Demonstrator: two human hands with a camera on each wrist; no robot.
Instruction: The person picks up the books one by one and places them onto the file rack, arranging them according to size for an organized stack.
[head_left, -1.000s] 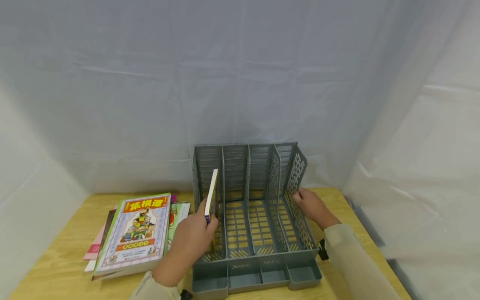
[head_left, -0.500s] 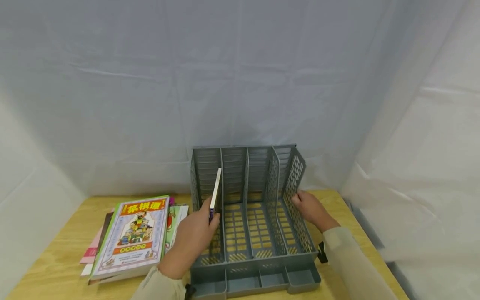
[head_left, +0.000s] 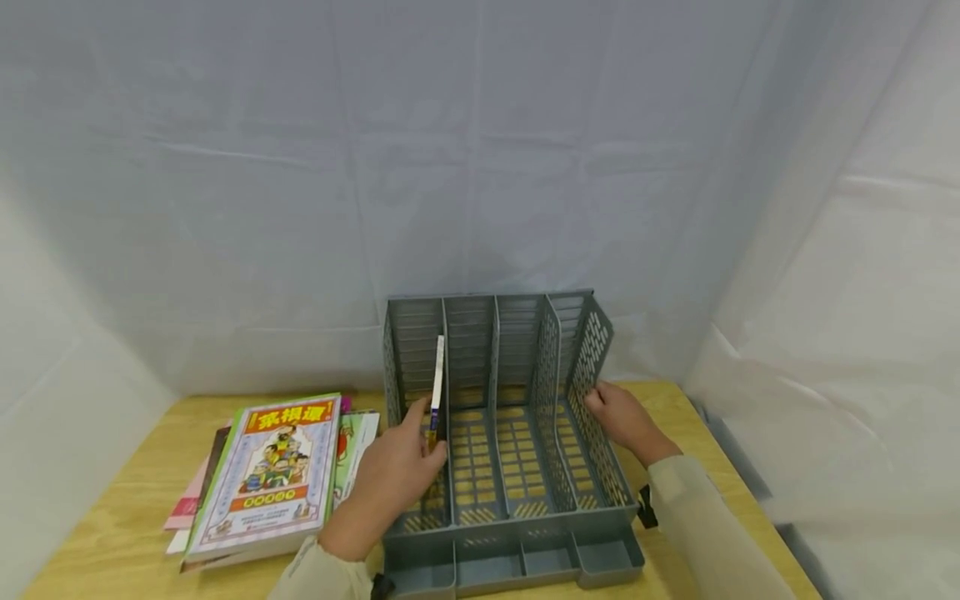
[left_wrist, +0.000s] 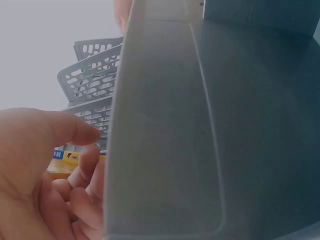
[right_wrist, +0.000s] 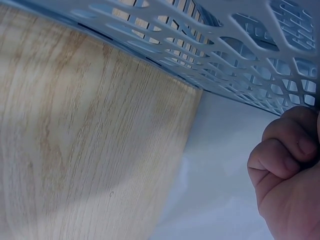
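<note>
A grey desktop file rack [head_left: 525,523] stands on the table, its upright dividers making several slots. Within the leftmost slot a thin book [head_left: 438,379] stands upright, white page edge on top, close along the divider to its right. My left hand [head_left: 393,475] holds the book's near end, thumb to the right and fingers to the left. Curled fingers and a yellow and blue book edge [left_wrist: 70,156] show past a grey wall in the left wrist view. At the rack's right end, my right hand [head_left: 628,422] grips the perforated side panel [right_wrist: 240,50] by its front edge.
Left of the rack lies a pile of books, topped by a thick one with a lilac illustrated cover [head_left: 270,475]. Small open trays [head_left: 487,560] run along the rack's front. White sheeting [head_left: 480,167] hangs close behind the wooden table [head_left: 105,508] and at both sides.
The book has moved slightly right, from leaning to nearly upright by the divider. My left hand went along with it, and its fingers have loosened a little. My right hand has stayed on the side panel.
</note>
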